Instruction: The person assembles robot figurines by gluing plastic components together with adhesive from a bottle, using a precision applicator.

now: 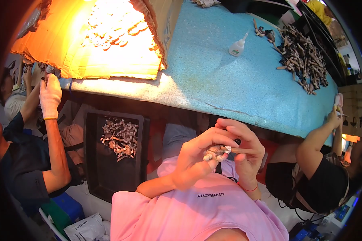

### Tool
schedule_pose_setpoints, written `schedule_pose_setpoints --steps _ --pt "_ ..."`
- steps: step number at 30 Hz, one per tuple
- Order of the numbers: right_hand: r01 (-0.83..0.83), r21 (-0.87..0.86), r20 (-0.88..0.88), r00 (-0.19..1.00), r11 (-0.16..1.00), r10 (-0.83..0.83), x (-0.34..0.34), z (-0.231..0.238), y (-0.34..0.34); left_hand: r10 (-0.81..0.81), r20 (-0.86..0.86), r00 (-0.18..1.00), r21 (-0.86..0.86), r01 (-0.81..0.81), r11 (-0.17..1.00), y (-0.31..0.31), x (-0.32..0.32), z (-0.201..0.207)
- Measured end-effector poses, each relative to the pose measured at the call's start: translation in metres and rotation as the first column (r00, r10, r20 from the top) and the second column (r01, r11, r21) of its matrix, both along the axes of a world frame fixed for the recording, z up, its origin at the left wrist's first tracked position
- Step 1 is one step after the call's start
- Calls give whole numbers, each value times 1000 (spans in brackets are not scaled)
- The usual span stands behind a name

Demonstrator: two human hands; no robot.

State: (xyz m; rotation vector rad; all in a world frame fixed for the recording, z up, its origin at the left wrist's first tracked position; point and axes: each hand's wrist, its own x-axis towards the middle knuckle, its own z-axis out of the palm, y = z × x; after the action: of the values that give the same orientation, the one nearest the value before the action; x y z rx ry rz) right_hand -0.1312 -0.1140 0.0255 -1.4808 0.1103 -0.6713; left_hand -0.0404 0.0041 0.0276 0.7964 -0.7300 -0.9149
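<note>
Close in front of my chest, my left hand point(195, 158) pinches a small brown-and-white figurine-like piece point(215, 151). A flat wooden stick point(245, 150) runs from it toward my right palm. My right hand point(248, 154) is curled round the stick, its fingertips meeting those of the left above the piece. A small black rounded part point(237, 141) shows between the hands; whether it belongs to the piece I cannot tell.
The blue tabletop point(213, 68) ahead bears a white dropper bottle point(237, 47) and a heap of similar pieces on sticks point(303, 60). A brightly lit cardboard box point(112, 68) holds more pieces. A black tray point(108, 180) with small parts stands left. Co-workers point(52, 160) sit either side.
</note>
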Motion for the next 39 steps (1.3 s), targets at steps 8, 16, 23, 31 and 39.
schedule_pose_setpoints --steps 8,16,23,31,39 --pt "36 -31 43 998 999 -35 -4 -4 -3 -110 -497 861 34 146 989 -3 2 2" --pt "48 -124 40 998 991 -43 -3 0 -4 -189 -687 702 -68 197 978 -3 1 -1" --pt "107 -229 50 994 967 -99 -2 3 -4 -255 -748 613 -92 285 954 -4 4 -2" --pt "131 -282 94 990 950 -108 -2 3 -7 -287 -769 571 -118 314 942 -6 5 -2" --pt "157 -263 73 987 952 -143 -1 3 -5 -282 -806 520 -113 333 936 -7 5 -4"
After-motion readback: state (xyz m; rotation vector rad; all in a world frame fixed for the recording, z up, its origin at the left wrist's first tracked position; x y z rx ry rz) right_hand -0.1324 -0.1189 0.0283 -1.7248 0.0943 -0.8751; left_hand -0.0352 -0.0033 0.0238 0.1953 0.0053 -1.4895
